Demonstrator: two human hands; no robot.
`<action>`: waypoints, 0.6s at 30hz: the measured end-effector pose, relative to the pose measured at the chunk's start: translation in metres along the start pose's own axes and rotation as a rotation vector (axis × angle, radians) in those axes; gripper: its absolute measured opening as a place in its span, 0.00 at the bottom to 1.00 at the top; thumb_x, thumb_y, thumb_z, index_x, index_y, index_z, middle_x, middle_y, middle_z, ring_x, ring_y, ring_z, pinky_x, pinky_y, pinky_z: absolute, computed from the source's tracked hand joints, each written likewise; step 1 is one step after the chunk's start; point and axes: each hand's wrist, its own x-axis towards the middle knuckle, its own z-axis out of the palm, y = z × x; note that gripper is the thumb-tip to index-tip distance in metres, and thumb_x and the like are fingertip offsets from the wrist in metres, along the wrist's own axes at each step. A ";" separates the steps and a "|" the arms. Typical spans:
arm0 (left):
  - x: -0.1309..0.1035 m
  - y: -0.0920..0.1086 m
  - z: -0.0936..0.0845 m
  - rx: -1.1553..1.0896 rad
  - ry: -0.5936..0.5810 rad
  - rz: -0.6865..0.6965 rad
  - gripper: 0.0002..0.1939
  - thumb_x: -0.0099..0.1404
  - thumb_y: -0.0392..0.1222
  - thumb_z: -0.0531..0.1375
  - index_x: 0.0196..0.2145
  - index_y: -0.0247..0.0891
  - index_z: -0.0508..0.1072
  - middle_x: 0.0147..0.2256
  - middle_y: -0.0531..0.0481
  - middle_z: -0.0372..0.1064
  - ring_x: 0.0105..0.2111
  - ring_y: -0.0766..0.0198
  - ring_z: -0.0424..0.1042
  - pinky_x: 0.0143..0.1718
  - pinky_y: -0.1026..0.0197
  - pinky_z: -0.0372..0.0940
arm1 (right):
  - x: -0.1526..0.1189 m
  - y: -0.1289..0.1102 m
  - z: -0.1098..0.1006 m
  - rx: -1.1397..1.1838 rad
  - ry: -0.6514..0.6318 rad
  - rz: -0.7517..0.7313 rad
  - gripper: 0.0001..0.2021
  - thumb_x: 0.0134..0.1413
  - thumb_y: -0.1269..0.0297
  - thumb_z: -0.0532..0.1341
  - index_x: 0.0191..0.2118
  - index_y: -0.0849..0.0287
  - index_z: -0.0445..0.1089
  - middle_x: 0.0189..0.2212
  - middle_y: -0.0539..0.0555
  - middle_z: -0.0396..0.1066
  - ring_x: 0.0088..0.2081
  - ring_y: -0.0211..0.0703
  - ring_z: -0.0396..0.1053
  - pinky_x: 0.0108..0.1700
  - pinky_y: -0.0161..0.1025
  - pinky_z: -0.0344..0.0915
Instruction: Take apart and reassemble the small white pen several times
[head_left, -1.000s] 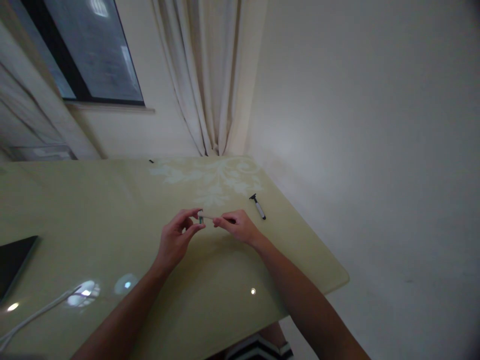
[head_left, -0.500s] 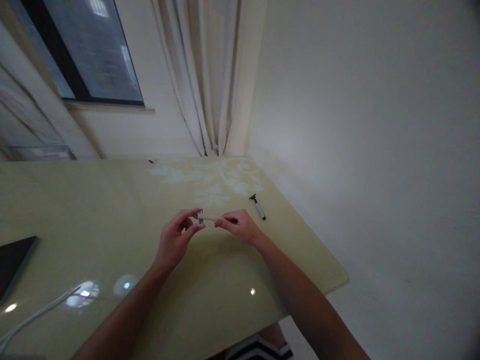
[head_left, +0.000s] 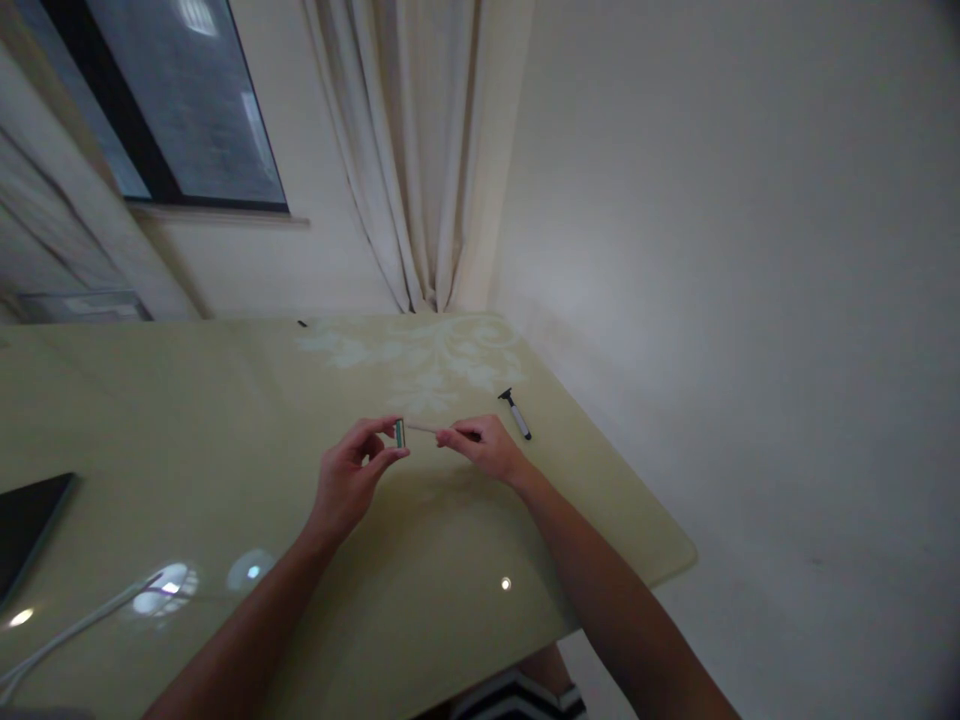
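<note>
Between the thumb and fingers of my left hand (head_left: 352,482) a small razor cartridge (head_left: 400,434) stands upright, its striped face turned to the right. My right hand (head_left: 484,447) pinches a thin pale stick (head_left: 424,428), which points left at the cartridge. The stick's tip is close to the cartridge's upper part; whether they touch is too small to tell. Just beyond my right hand, a razor with a black head and grey handle (head_left: 518,415) lies on the table.
The glossy yellow-green table (head_left: 187,430) reaches the curtain (head_left: 427,150) and the right wall. At the left edge lies a dark flat panel (head_left: 34,520), with white cables (head_left: 79,625) nearer me. A small black piece (head_left: 302,323) lies at the table's far edge.
My right hand has shifted slightly right and drawn the stick back from the cartridge. The cartridge's striped face shows more fully now. My left hand has hardly moved.
</note>
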 end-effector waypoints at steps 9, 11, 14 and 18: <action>0.000 -0.011 -0.003 0.087 0.011 -0.068 0.20 0.61 0.53 0.69 0.47 0.42 0.78 0.27 0.58 0.66 0.23 0.68 0.62 0.27 0.64 0.60 | 0.012 0.029 -0.025 -0.153 0.323 0.086 0.23 0.71 0.47 0.53 0.37 0.60 0.78 0.21 0.48 0.65 0.25 0.38 0.61 0.31 0.35 0.51; 0.000 -0.011 0.008 0.101 -0.030 -0.088 0.21 0.60 0.54 0.69 0.46 0.41 0.76 0.25 0.59 0.64 0.23 0.67 0.62 0.26 0.64 0.59 | 0.014 0.042 -0.042 -0.139 0.489 0.181 0.19 0.73 0.54 0.50 0.47 0.58 0.75 0.23 0.48 0.68 0.27 0.40 0.65 0.32 0.34 0.55; 0.005 -0.009 0.038 0.165 -0.169 -0.045 0.20 0.59 0.54 0.70 0.44 0.41 0.75 0.30 0.55 0.69 0.26 0.66 0.66 0.29 0.63 0.63 | 0.012 0.057 -0.066 -0.235 0.617 0.372 0.15 0.72 0.60 0.51 0.51 0.57 0.72 0.27 0.50 0.74 0.31 0.43 0.70 0.36 0.35 0.59; 0.026 -0.005 0.091 0.327 -0.330 0.035 0.19 0.59 0.48 0.70 0.46 0.41 0.76 0.43 0.49 0.74 0.33 0.63 0.71 0.39 0.59 0.68 | 0.005 0.066 -0.080 -0.461 0.643 0.530 0.12 0.68 0.65 0.56 0.43 0.60 0.78 0.40 0.60 0.79 0.41 0.46 0.74 0.41 0.36 0.62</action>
